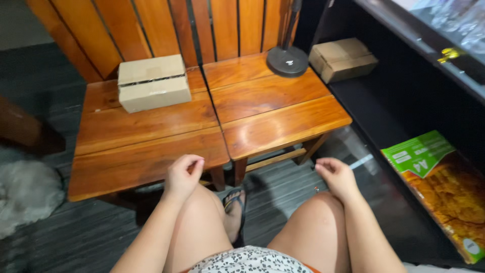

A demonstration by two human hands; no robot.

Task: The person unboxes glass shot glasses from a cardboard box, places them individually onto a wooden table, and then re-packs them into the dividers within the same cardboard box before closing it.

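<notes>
I sit in front of two low wooden tables. My left hand (183,174) rests on my left knee with its fingers loosely curled, holding nothing, close to the front edge of the left table (126,151). My right hand (336,176) rests on my right knee, fingers also loosely curled and empty. A taped cardboard box (153,82) stands at the back of the left table. The right table (278,111) carries a round black lamp base (287,60) at its far edge.
A second cardboard box (342,59) sits on a dark shelf (384,111) to the right. A green and orange paper pack (439,187) lies lower on that shelf. Wooden slats (166,25) stand behind the tables. A grey fluffy rug (25,194) lies at left.
</notes>
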